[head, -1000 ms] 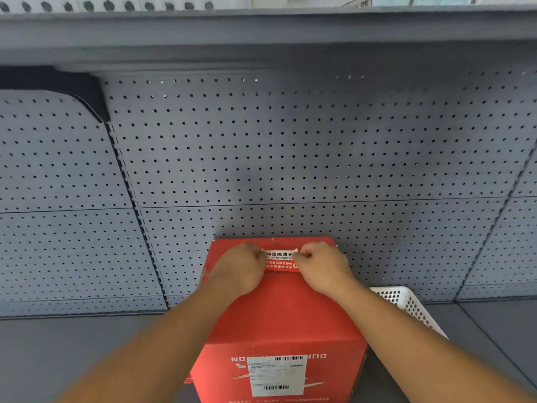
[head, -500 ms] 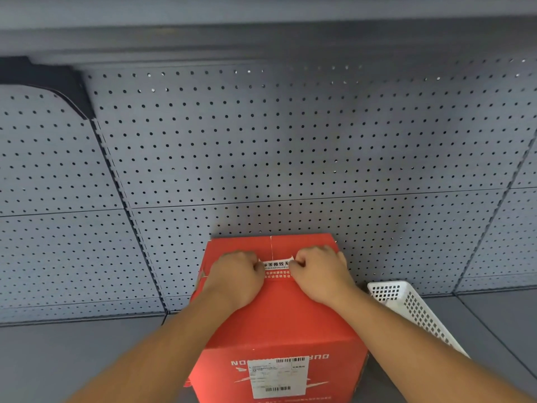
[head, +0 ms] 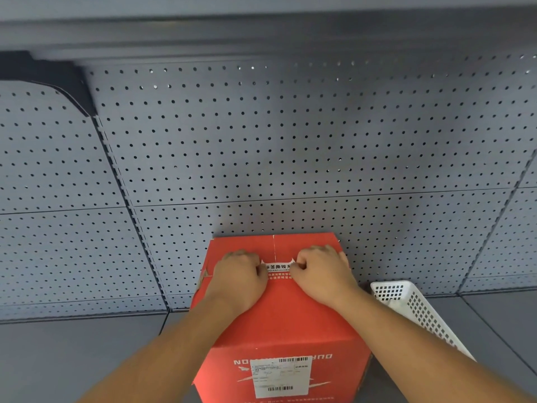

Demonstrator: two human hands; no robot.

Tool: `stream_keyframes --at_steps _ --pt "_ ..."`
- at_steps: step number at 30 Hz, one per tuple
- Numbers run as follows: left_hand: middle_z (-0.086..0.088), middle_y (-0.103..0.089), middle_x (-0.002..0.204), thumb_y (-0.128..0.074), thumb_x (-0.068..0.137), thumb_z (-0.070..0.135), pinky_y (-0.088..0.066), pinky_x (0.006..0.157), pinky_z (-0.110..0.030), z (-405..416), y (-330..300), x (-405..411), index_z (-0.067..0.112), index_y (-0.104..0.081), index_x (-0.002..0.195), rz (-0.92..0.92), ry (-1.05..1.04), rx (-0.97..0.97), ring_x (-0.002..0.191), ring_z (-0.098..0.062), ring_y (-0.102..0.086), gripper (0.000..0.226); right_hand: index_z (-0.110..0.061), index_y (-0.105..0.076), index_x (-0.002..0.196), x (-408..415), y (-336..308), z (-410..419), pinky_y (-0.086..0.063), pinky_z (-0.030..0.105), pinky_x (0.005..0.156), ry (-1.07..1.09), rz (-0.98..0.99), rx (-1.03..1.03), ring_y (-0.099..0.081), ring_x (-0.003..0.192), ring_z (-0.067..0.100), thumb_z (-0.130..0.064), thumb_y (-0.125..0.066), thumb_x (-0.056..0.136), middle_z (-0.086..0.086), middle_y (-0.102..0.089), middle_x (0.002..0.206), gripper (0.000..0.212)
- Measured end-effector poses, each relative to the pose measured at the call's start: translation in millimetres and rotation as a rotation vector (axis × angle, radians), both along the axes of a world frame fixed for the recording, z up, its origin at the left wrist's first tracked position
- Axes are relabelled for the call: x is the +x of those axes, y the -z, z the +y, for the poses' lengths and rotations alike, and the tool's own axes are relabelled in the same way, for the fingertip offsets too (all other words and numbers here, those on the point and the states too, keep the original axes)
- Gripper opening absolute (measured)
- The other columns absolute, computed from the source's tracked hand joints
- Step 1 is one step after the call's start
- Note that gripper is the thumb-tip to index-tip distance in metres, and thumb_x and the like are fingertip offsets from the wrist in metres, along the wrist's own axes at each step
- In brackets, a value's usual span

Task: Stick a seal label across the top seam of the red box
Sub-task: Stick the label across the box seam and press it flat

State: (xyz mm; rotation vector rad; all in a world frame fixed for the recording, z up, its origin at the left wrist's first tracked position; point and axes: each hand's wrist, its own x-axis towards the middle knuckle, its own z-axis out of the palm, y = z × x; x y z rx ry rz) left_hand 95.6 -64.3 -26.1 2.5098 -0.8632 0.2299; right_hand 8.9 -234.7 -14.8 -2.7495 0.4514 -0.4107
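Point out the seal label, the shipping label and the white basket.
seal label (head: 278, 268), head view, on its white printed strip.
shipping label (head: 281, 377), head view, on its middle.
white basket (head: 418, 308), head view, on its perforated side wall.

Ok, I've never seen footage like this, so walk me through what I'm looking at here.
There is no machine here: a person wears a camera on the head, looking forward and down at their own bare arms. A red box stands on a grey shelf against a wall with holes. The left hand and right hand pinch the two ends of a seal label across the seam on the box's top. A white basket sits to the right.
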Motion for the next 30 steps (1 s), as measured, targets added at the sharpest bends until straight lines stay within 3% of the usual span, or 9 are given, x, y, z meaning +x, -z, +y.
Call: stream_keyframes --at_steps 6,9,12,15,18,20,25,30 --pt "0.000 -0.053 0.088 -0.066 0.088 0.016 -0.048 0.076 -0.039 8 1 5 0.022 -0.057 0.089 0.043 0.052 -0.148 0.082 -0.025 -0.056 0.010 -0.032 -0.058 0.086 -2 -2 -7 -0.034 0.037 0.082 0.013 -0.047 0.106 -0.053 0.098 0.018 -0.040 -0.062 0.089 -0.011 -0.060 0.092 0.009" --pt "0.002 -0.060 0.107 -0.063 0.089 0.003 -0.047 0.092 -0.033 14 3 8 0.027 -0.073 0.108 0.025 0.160 -0.185 0.097 -0.020 -0.057 0.033 -0.032 -0.063 0.088 -4 -3 -7 -0.037 0.038 0.084 0.009 -0.064 0.094 -0.054 0.101 0.019 -0.032 -0.061 0.090 -0.011 -0.059 0.093 0.002" --pt "0.009 -0.068 0.126 -0.058 0.087 -0.004 -0.045 0.100 -0.033 14 3 7 0.032 -0.075 0.117 -0.088 0.263 -0.094 0.109 -0.018 -0.055 0.050 -0.034 -0.071 0.101 -6 3 -5 -0.040 0.040 0.090 -0.050 -0.153 0.006 -0.052 0.106 0.015 -0.024 -0.061 0.091 -0.014 -0.062 0.108 0.017" --pt "0.011 -0.069 0.131 -0.048 0.085 0.002 -0.047 0.106 -0.049 14 1 6 0.032 -0.070 0.126 -0.096 0.327 -0.013 0.123 -0.016 -0.058 0.056 -0.032 -0.070 0.120 -11 4 -2 -0.038 0.038 0.092 -0.206 -0.226 -0.154 -0.052 0.118 0.013 -0.022 -0.051 0.092 -0.018 -0.065 0.126 0.035" --pt "0.010 -0.069 0.133 -0.038 0.086 0.014 -0.045 0.108 -0.049 16 -2 5 0.030 -0.069 0.129 -0.051 0.345 0.029 0.127 -0.011 -0.057 0.055 -0.032 -0.057 0.140 -18 2 0 -0.027 0.037 0.114 -0.331 -0.066 -0.194 -0.040 0.139 0.011 -0.036 -0.030 0.096 -0.016 -0.057 0.144 0.051" --pt "0.012 -0.064 0.140 -0.031 0.089 0.028 -0.041 0.113 -0.050 19 -4 3 0.031 -0.064 0.135 -0.033 0.348 0.065 0.134 -0.008 -0.052 0.058 -0.033 -0.046 0.148 -21 3 0 -0.014 0.037 0.123 -0.344 0.017 -0.217 -0.028 0.148 0.009 -0.041 -0.028 0.102 -0.015 -0.046 0.155 0.051" --pt "0.007 -0.053 0.152 -0.028 0.088 0.042 -0.024 0.121 -0.028 25 -6 -7 0.028 -0.055 0.145 -0.069 0.387 0.141 0.142 -0.006 -0.042 0.064 -0.032 -0.029 0.156 -33 4 -3 -0.003 0.040 0.126 -0.328 0.101 -0.220 -0.014 0.152 0.005 -0.056 -0.020 0.103 -0.016 -0.027 0.164 0.059" --pt "0.008 -0.058 0.147 -0.021 0.095 0.049 -0.037 0.118 -0.038 32 -2 -8 0.027 -0.061 0.139 -0.112 0.256 0.143 0.138 -0.008 -0.049 0.063 -0.028 -0.041 0.151 -36 6 -3 -0.006 0.038 0.126 -0.239 0.027 -0.214 -0.022 0.151 0.007 -0.053 -0.025 0.103 -0.012 -0.038 0.160 0.057"
